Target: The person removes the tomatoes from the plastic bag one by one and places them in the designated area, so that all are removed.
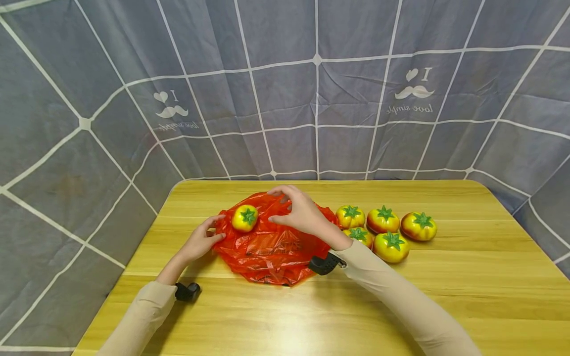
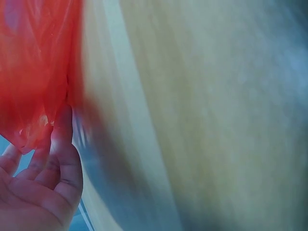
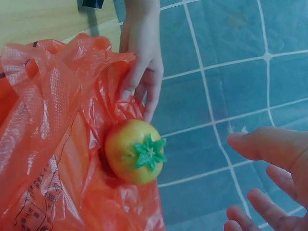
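A red plastic bag (image 1: 271, 247) lies spread and crumpled on the table, with dark printing on it. On its left part sits a yellow tomato (image 1: 245, 218) with a green star-shaped top. My left hand (image 1: 199, 242) holds the bag's left edge with thumb and fingertips, close beside the tomato. In the left wrist view, the fingers (image 2: 60, 139) meet the red film. Above the bag hovers my right hand (image 1: 303, 212), thumb and fingers spread apart, with nothing between them. The right wrist view shows the tomato (image 3: 134, 151) apart from that hand's thumb.
Several more yellow-red tomatoes (image 1: 385, 220) are grouped to the right of the bag, the nearest ones right at its edge. The wooden table (image 1: 481, 277) extends in front and to the right. A grey curtain (image 1: 285, 99) with white lines stands behind and at both sides.
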The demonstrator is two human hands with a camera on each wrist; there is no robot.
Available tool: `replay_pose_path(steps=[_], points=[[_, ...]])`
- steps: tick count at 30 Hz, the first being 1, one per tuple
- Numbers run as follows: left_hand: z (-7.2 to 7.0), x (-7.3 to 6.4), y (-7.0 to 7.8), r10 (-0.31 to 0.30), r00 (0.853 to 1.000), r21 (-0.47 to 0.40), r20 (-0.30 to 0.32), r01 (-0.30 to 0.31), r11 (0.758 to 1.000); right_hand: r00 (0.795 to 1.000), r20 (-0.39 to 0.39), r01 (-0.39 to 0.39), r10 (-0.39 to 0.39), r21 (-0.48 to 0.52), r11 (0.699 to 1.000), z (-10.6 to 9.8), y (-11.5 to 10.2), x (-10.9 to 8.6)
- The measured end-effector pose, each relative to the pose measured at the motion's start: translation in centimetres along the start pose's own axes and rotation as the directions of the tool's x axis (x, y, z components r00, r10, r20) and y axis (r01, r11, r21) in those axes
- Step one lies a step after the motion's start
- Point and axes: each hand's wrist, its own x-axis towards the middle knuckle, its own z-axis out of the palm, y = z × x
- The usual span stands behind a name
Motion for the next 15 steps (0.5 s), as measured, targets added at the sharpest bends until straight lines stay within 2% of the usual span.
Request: replay_pose_path(steps=[7,15], points=[[0.0,0.0,0.1,0.006,1.000,0.005,-0.001,-0.006,1.000,0.996,0.083,0.031,-0.033,0.016,0.999,0.8,0.0,1.2],[-0.1,-0.1,0.1,0.006,1.000,-0.005,0.001,-0.006,1.000,0.977,0.185,0.096,-0.102,0.044,0.994,1.7,0.8,2.9]])
